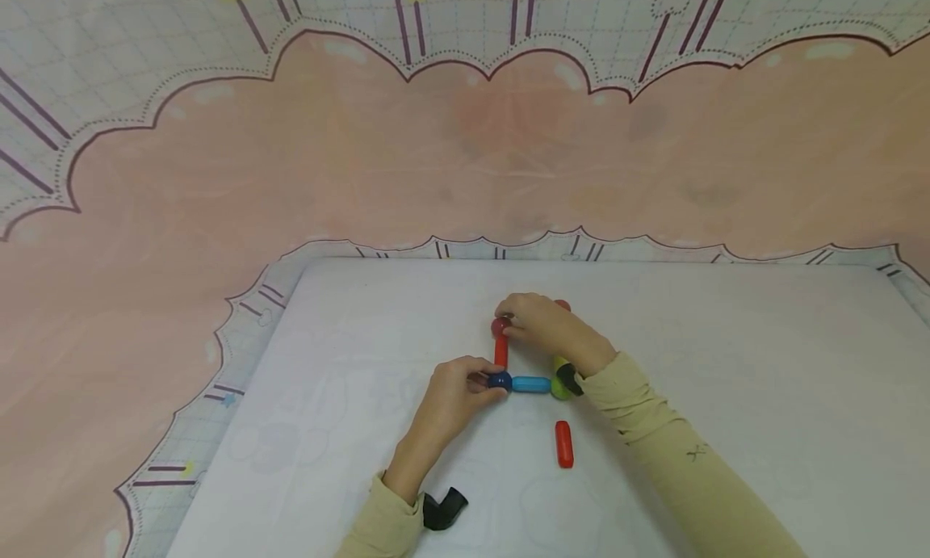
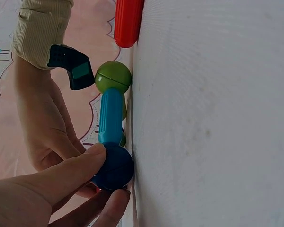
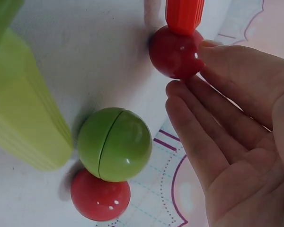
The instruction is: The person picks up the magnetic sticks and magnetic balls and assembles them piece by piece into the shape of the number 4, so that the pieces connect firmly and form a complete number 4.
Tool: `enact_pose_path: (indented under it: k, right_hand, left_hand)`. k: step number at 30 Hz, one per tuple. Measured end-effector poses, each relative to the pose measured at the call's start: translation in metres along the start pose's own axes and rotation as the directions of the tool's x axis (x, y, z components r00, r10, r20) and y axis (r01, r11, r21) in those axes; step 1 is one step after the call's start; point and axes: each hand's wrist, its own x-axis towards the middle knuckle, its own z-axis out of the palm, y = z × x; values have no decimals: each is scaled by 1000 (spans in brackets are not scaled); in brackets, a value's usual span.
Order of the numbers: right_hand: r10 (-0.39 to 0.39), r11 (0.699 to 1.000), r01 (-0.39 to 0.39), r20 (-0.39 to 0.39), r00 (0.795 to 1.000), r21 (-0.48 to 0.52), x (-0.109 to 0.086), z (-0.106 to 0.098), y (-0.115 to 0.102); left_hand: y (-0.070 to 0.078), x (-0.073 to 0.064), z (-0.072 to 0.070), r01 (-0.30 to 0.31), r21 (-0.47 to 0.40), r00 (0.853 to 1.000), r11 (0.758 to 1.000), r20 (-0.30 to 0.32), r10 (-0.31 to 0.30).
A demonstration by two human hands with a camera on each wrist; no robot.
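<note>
My left hand (image 1: 445,396) pinches a dark blue ball (image 1: 500,382) between thumb and fingers. From that ball a light blue rod (image 1: 531,384) runs to a green ball (image 2: 113,77), and a red rod (image 1: 501,353) runs away from me to a dark red ball (image 3: 177,52). My right hand (image 1: 546,324) holds the dark red ball with thumb and fingertips at its side. Beyond the right wrist, a yellow-green rod (image 3: 28,109) leads towards another green ball (image 3: 114,144), with a second red ball (image 3: 100,195) right against it.
A loose red rod (image 1: 564,445) lies on the white tabletop (image 1: 363,324), nearer to me than the joined pieces. Past the table's far edge is a peach cloth (image 1: 465,154) with a scalloped pattern. Black straps (image 1: 446,509) sit at both wrists.
</note>
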Motion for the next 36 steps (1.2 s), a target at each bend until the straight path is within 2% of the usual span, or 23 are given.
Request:
enact_pose_path:
  k: [4,9,17,26,33,36]
  right_hand:
    - [2,1000,-2,-17,1000,3,-3,-3,0]
    - [49,999,-49,-24,999,10,-9,-6,2]
    - [55,998,-54,-43,998,28,-14,-9,9]
    - [108,994,-107,-36,994,28,-22,-16,16]
    - [104,994,-102,-63,993,35,-29,-17,24]
    - [116,993,-114,-63,991,42,-31,-16,26]
  left_hand:
    - [1,1,0,-2,7,1000,1000,-1,2]
    - [1,0,1,9,18,1000,1000,12,-10]
    - [3,-1,1,-8,96,1000,995,13,7]
    - [5,2,0,-11,151,1000,988,21,8]
    - [15,-1,0,-21,226,999,974,-31,29]
    - [23,-2,0,-45,220,998,974,-32,53]
